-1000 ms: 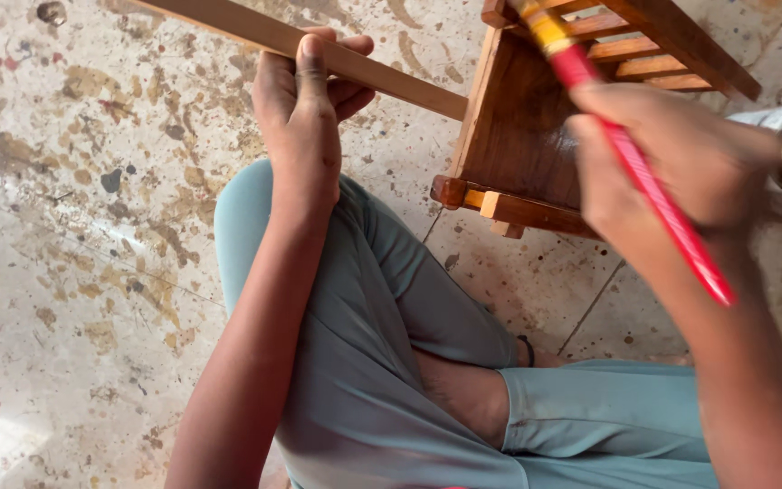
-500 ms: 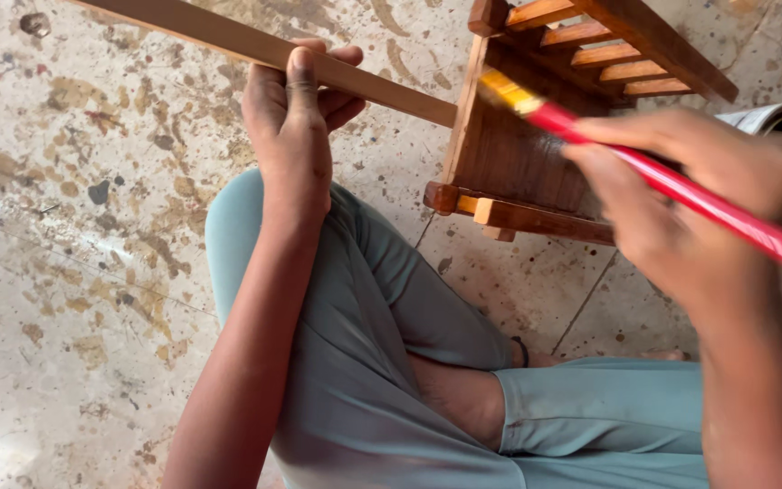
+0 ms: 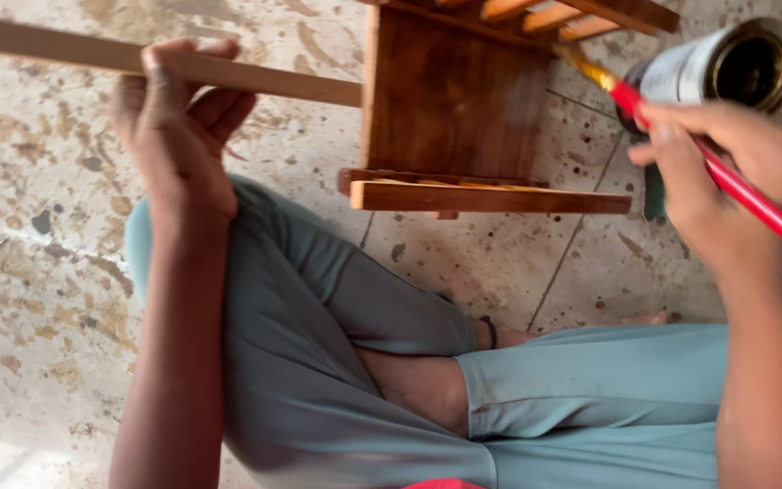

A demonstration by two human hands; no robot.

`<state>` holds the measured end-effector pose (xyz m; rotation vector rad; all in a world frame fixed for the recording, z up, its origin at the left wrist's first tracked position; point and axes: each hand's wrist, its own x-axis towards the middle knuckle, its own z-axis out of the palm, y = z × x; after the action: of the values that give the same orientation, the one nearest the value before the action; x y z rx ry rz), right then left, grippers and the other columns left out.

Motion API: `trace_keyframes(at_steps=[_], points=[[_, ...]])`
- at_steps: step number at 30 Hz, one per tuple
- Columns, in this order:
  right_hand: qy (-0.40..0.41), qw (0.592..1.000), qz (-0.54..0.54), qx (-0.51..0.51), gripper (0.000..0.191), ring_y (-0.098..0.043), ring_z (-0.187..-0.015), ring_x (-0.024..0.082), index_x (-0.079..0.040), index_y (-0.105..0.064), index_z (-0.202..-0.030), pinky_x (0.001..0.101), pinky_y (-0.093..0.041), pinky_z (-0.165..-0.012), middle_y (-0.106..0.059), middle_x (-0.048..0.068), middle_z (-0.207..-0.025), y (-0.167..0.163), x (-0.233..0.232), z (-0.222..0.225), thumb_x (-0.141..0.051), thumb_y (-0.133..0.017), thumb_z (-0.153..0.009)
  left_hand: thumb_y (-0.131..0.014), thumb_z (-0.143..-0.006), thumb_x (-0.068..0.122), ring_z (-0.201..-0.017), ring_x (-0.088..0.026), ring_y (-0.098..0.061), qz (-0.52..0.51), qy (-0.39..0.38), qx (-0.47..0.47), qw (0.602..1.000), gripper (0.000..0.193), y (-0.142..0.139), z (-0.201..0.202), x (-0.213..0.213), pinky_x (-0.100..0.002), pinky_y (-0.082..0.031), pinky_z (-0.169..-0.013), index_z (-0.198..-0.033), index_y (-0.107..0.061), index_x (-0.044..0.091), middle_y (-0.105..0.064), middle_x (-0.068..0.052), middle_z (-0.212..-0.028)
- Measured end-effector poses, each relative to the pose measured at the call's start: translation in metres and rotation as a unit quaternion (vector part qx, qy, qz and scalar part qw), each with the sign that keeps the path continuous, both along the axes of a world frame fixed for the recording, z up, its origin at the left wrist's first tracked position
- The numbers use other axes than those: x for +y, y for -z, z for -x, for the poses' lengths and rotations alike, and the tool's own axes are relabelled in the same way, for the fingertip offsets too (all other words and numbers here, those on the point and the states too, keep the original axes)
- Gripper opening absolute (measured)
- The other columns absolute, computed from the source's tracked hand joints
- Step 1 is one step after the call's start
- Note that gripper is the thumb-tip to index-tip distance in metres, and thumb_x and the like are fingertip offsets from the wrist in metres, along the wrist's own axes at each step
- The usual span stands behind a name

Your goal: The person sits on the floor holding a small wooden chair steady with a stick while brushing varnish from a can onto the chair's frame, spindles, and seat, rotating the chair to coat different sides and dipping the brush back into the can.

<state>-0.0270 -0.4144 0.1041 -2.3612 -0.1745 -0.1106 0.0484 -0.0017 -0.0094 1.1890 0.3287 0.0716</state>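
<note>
The wooden frame (image 3: pixel 450 100), a small piece of slatted furniture turned on its side, stands on the stained floor (image 3: pixel 38 254) just beyond the person's crossed legs (image 3: pixel 337 362). Its broad panel is dark and glossy, while the long rail (image 3: pixel 65 56) running off to the left and the lower slat (image 3: pixel 491 196) are still pale and bare. The step in hand looks like coating the wood, somewhere midway, since bare parts remain. The left hand (image 3: pixel 178 127) is closed around the pale rail, fingers wrapped over it, steadying the frame. The right hand (image 3: pixel 726 172) is closed around the red handle of a paintbrush (image 3: pixel 717 172), whose yellowish bristles touch the frame's upper right edge, near the slats there. An open tin (image 3: pixel 726 63) lies tilted just behind the brush, mouth toward the camera. The frame sits between the two hands, nearer the right. The next stroke seems to call for a firm left grip and an even drag along the grain.
</note>
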Motion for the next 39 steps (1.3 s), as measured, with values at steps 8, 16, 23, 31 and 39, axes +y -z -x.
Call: trace_keyframes(at_steps=[8,16,23,31,39], points=[[0.01,0.996,-0.051,0.07,0.018,-0.073,-0.082,0.021,0.007,-0.069,-0.118,0.0258,-0.056,-0.066,-0.072,0.021,-0.1,0.004,0.006,-0.026,0.0,-0.061,-0.104,-0.051,-0.117,0.031,-0.106,-0.03,-0.079,-0.036,0.009,0.003,0.999,0.031,-0.004,0.005,0.009,-0.046,-0.07,-0.095,-0.127,-0.054,0.002,-0.076,-0.023,-0.122],[0.022,0.993,-0.074,0.09,0.017,-0.072,-0.074,0.017,0.007,-0.07,-0.115,0.0265,-0.055,-0.059,-0.072,0.017,-0.096,0.005,0.0,-0.03,0.0,-0.061,-0.103,-0.05,-0.118,0.032,-0.105,-0.031,-0.074,-0.051,0.026,0.003,0.998,0.032,0.0,0.008,0.021,-0.045,-0.067,-0.094,-0.132,-0.053,0.003,-0.074,-0.023,-0.122],[0.092,0.988,-0.092,0.083,0.019,-0.069,-0.08,0.014,0.006,-0.068,-0.125,0.0242,-0.058,-0.071,-0.073,0.014,-0.112,0.009,-0.029,-0.007,-0.002,-0.058,-0.11,-0.052,-0.119,0.033,-0.115,-0.032,-0.073,-0.062,0.033,-0.004,0.998,0.034,0.007,0.011,0.03,-0.045,-0.064,-0.096,-0.133,-0.053,0.002,-0.07,-0.02,-0.122],[0.056,0.991,-0.061,0.107,0.019,-0.07,-0.072,0.015,0.009,-0.07,-0.118,0.0267,-0.055,-0.059,-0.072,0.016,-0.099,0.013,-0.017,-0.015,0.001,-0.061,-0.103,-0.055,-0.119,0.034,-0.113,-0.034,-0.073,-0.061,0.039,0.003,0.997,0.036,0.009,0.009,0.036,-0.046,-0.064,-0.096,-0.133,-0.052,0.001,-0.069,-0.021,-0.123],[0.01,0.999,0.031,0.024,0.018,-0.063,-0.069,0.018,0.008,-0.073,-0.126,0.0297,-0.05,-0.065,-0.073,0.018,-0.095,0.011,-0.011,-0.013,0.003,-0.065,-0.111,-0.059,-0.118,0.038,-0.111,-0.034,-0.072,-0.05,0.053,0.006,0.997,0.042,0.015,0.007,0.046,-0.043,-0.062,-0.095,-0.139,-0.05,0.002,-0.069,-0.021,-0.127]])
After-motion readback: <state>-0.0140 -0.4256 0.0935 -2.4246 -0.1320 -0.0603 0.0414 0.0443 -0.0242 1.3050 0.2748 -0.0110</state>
